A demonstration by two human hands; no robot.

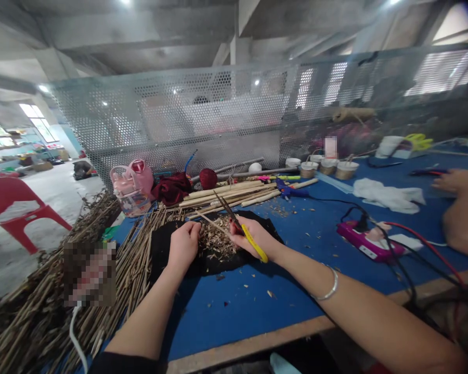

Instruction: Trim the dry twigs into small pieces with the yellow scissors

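Note:
My right hand [253,238] is closed around a pair of scissors [253,243] with yellow handles, their dark blades pointing up and away to the left. My left hand [184,244] has its fingers pinched together; whatever they hold, if anything, is hidden. Between the hands a thin pale stick [211,222] slants down toward the right fingers, and I cannot tell which hand has it. Below is a heap of short cut stem pieces [218,246] on a black cloth [161,252].
Long dry stalks [130,275] lie left of the cloth. Pale rods [253,193], a blue glue gun [290,190] and white cups [347,169] stand behind. At right are white gloves [388,195], a purple power strip [368,241] with cables, and another person's arm [466,213].

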